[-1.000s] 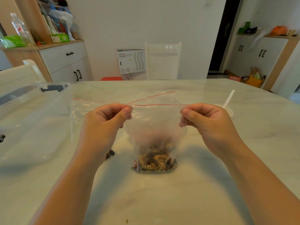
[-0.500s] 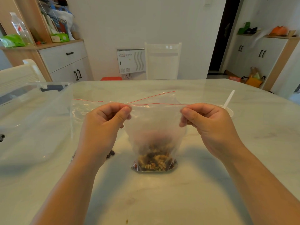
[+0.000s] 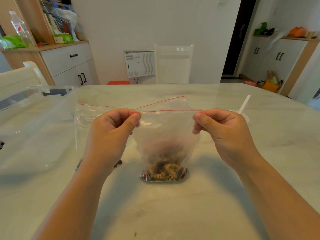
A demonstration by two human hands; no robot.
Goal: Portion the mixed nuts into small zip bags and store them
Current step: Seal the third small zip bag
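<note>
Nothing has shifted in the last second: your left hand point(image 3: 110, 135) and right hand point(image 3: 223, 132) still pinch the zip bag point(image 3: 166, 135) by its top corners mid-frame, mixed nuts point(image 3: 164, 170) settled below. Sealing remains undone.

the left hand point(image 3: 110, 135) hides most of a second zip bag point(image 3: 84, 116) and all but a few dark pieces of its contents. the clear storage box point(image 3: 34, 127) is cut off at the left edge. a white cup point(image 3: 245, 116) sits mostly behind the right hand point(image 3: 225, 132). label text on the wall unit point(image 3: 138, 64) is too small to read.
</note>
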